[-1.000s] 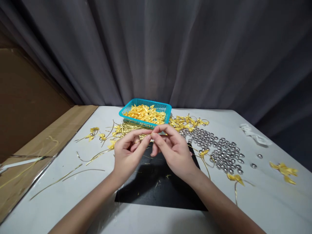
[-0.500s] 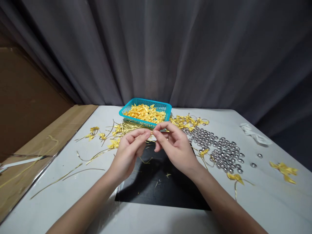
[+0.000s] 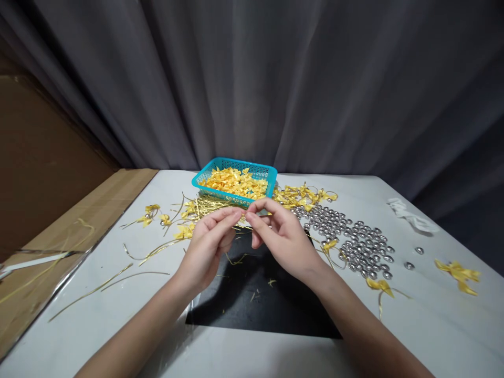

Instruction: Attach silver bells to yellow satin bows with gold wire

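Above the black mat [image 3: 260, 310], my left hand [image 3: 214, 236] and my right hand [image 3: 281, 239] meet almost fingertip to fingertip. Each is closed in a pinch of thumb and forefinger. Something thin and gold-coloured shows between the tips, too small to make out. Just beyond the hands lies a bundle of gold cords [image 3: 210, 206], partly hidden by the fingers. Behind it a teal basket [image 3: 273, 181] holds many yellow ribbon bows [image 3: 236, 182]. To the right of my right hand spread many shiny silver beads [image 3: 366, 247].
Yellow bows on cords [image 3: 303, 197] lie behind the beads. Loose gold cords [image 3: 92, 291] are scattered at the left. A crumpled white plastic piece [image 3: 413, 216] and another yellow bow [image 3: 459, 275] are at the right. Cardboard [image 3: 98, 220] borders the left side; a grey curtain [image 3: 244, 79] hangs behind.
My hands keep nearly the same pinch. The right fingers have shifted very slightly and the lower fingers are curled a little differently. Everything on the table stays in place.
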{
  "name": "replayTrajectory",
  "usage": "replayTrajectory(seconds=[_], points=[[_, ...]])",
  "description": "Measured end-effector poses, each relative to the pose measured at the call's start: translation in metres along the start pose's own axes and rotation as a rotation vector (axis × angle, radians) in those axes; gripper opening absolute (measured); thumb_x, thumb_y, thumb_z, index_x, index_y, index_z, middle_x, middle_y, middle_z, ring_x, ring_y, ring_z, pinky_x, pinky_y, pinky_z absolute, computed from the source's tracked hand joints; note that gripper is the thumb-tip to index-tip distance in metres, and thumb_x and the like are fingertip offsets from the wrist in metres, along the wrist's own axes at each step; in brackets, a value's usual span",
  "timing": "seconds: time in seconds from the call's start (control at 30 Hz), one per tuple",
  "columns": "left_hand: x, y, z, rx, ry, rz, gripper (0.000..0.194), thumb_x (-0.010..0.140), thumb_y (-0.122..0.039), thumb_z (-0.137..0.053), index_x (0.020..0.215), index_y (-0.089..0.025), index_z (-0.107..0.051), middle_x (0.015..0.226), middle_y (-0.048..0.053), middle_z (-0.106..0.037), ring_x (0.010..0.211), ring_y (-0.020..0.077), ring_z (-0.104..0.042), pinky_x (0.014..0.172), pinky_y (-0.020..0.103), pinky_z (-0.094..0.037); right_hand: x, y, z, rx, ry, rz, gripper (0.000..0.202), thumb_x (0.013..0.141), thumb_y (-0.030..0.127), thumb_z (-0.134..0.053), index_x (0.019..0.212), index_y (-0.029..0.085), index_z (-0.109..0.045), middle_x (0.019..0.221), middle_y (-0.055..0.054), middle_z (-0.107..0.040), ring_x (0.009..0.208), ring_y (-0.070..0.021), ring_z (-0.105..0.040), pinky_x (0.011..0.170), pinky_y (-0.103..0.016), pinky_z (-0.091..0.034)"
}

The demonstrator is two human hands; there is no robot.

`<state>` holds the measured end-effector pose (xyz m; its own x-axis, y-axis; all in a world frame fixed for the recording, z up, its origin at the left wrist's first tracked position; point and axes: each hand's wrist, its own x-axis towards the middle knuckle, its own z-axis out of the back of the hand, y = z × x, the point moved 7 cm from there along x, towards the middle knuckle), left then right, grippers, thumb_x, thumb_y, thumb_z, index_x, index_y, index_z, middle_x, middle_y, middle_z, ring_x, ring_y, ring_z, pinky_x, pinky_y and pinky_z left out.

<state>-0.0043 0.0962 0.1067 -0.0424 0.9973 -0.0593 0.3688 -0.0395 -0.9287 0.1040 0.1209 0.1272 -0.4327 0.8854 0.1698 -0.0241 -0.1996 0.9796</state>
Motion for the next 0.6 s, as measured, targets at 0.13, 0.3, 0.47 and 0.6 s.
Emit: replayTrajectory(seconds=[0.13,0.3,0.47,0.6], points=[[0.0,0.001,0.0,0.012,-0.014,0.01,0.013,0.077,-0.028,-0.066,0.078,-0.015,-0.066,0.05,-0.01,-0.016,0.045,0.0057,-0.007,0.038,0.018,-0.008,0.0,0.004,0.003,0.027,-0.02,0.006,0.02,0.085,0.035,-0.054,0.085,0.015,-0.049,0.071,0.002,-0.052,0.05,-0.0033,-0.049,0.045,-0.015,-0.039],[0.001,0.003,0.002,0.009,-0.046,0.017,0.015,0.075,-0.029,-0.068,0.079,-0.015,-0.066,0.05,-0.01,-0.016,0.046,0.006,-0.007,0.038,0.018,-0.008,-0.001,0.008,0.009,-0.003,-0.12,0.095,0.019,0.083,0.034,-0.055,0.085,0.016,-0.048,0.083,0.0,-0.053,0.051,-0.0027,-0.049,0.045,-0.016,-0.042],[0.001,0.001,0.004,-0.011,-0.08,0.005,0.015,0.074,-0.029,-0.069,0.077,-0.014,-0.065,0.049,-0.01,-0.018,0.045,0.0054,-0.008,0.038,0.018,-0.008,-0.01,0.027,0.008,-0.319,-0.196,0.406,0.008,0.082,0.021,-0.057,0.078,0.016,-0.053,0.08,-0.001,-0.054,0.057,-0.0049,-0.049,0.046,-0.015,-0.042],[0.0,-0.001,0.002,-0.014,-0.08,-0.014,0.014,0.074,-0.027,-0.069,0.077,-0.014,-0.066,0.047,-0.01,-0.021,0.044,0.005,-0.009,0.038,0.018,-0.009,-0.016,0.035,0.001,-0.495,-0.206,0.566,0.006,0.085,0.014,-0.054,0.081,0.014,-0.058,0.08,-0.002,-0.057,0.057,-0.0048,-0.048,0.052,-0.018,-0.044]])
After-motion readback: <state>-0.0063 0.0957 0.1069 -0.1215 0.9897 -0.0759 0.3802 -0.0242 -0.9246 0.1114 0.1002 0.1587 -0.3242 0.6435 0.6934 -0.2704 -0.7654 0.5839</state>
